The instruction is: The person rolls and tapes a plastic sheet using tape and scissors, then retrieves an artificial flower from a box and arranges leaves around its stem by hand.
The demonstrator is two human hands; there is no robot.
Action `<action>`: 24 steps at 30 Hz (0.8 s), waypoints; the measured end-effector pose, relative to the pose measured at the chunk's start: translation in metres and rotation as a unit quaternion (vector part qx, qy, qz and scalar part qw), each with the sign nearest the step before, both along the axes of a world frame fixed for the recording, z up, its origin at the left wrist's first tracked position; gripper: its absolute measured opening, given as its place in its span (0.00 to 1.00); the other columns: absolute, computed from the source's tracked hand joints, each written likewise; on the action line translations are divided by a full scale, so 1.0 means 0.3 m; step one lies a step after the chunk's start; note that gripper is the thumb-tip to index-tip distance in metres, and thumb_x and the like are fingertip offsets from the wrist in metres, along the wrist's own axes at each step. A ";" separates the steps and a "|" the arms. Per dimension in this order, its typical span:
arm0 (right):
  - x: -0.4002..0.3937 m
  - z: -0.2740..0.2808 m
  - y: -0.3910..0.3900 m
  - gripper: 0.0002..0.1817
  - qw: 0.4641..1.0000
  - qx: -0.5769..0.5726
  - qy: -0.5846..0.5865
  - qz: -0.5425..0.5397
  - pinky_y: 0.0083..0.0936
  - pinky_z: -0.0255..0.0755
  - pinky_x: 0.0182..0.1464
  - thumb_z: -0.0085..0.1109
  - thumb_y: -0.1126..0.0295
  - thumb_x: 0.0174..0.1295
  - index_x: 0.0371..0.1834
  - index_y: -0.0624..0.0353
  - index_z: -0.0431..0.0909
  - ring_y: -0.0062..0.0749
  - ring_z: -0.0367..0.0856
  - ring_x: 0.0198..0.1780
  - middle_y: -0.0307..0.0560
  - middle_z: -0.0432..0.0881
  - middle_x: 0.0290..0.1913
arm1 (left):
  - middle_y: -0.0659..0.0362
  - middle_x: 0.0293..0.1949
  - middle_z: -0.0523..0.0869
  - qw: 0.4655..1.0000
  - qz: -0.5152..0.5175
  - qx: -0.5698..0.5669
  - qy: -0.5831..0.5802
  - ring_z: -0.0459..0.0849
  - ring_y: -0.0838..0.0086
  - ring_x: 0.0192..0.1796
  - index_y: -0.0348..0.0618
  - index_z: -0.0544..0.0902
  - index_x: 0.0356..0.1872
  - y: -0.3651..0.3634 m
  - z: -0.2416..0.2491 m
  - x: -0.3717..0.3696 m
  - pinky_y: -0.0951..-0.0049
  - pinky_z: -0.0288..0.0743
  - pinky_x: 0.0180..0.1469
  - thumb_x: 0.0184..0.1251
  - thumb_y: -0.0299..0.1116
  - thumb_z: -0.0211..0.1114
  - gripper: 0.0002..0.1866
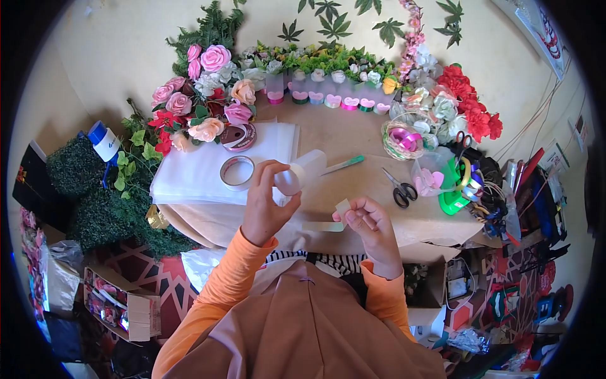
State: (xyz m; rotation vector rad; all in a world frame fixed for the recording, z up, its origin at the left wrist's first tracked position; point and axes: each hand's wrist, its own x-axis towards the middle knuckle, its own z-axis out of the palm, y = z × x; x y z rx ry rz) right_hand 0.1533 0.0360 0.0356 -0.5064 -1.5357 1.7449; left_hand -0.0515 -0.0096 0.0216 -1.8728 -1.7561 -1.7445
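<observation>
My left hand (268, 201) is curled around a whitish, frosted tube-like piece (288, 182), thumb and fingers on its round end. Between the fingertips of my right hand (371, 226) is a small pale strip (342, 206), pinched close to the tube. A longer pale strip (322, 226) shows just below, near the front table edge. Left of my left hand lies a roll of tape (223, 172), with a ribbon spool (239, 146) behind it. A thin green-handled tool (346, 164) and black-handled scissors (404, 194) rest on the brown table cover.
Frosted sheets (189, 170) are stacked on the table's left. Artificial flowers (216, 58) crowd the back left, and red ones (461, 95) the back right. Frosted holders with hearts (332, 100) line the back. A basket (404, 140) and a green tape dispenser (452, 202) stand right.
</observation>
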 end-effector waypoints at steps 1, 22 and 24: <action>0.001 -0.001 0.003 0.06 1.000 0.002 -0.003 -0.009 0.20 0.67 0.47 0.54 0.70 0.62 0.37 0.60 0.70 0.23 0.77 0.41 0.43 0.79 0.36 | 0.50 0.44 0.73 1.000 0.019 0.013 -0.012 0.75 0.59 0.45 0.39 0.71 0.45 -0.006 0.006 -0.006 0.67 0.74 0.39 0.40 0.20 0.67 0.26; -0.053 0.003 -0.045 0.06 0.995 0.066 0.076 0.018 0.18 0.57 0.48 0.53 0.69 0.60 0.32 0.58 0.68 0.21 0.67 0.44 0.44 0.71 0.43 | 0.53 0.54 0.67 0.891 -0.233 0.048 -0.386 0.69 0.69 0.57 0.40 0.69 0.48 -0.056 -0.043 0.125 0.67 0.66 0.60 0.52 0.16 0.63 0.21; -0.047 -0.008 -0.034 0.05 0.994 0.091 0.065 0.020 0.19 0.59 0.49 0.53 0.71 0.60 0.33 0.60 0.69 0.22 0.66 0.44 0.44 0.70 0.42 | 0.53 0.54 0.68 0.870 -0.220 0.074 -0.434 0.69 0.70 0.58 0.40 0.67 0.49 -0.061 -0.021 0.148 0.69 0.64 0.61 0.51 0.17 0.64 0.23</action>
